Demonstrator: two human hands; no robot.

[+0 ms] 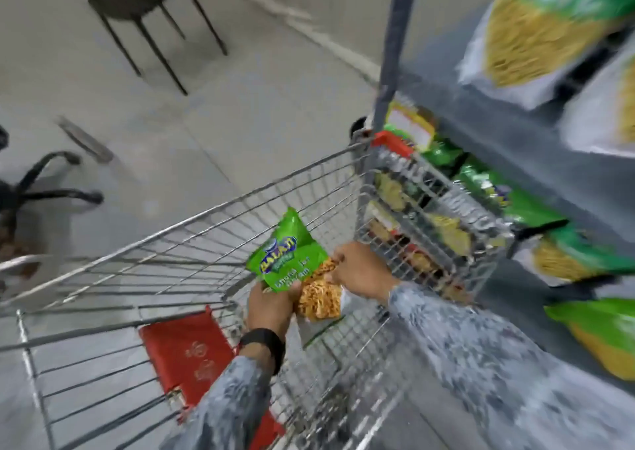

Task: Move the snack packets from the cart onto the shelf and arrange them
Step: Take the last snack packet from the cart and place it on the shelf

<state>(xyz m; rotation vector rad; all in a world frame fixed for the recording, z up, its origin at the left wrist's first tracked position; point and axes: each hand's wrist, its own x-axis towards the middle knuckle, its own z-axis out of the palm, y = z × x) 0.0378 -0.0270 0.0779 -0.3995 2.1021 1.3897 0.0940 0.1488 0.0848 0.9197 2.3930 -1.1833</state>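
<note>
Pick-up step: inside the cart [192, 229], the left hand [271, 307] and right hand [360, 269] both have fingers clamped on one snack packet [295, 260]. Next, lift it clear of the cart's rim and carry it to the shelf [498, 161] beside the cart.

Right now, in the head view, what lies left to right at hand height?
Red cart seat flap → left hand → green snack packet → right hand → cart's wire end panel → shelf packets.
</note>
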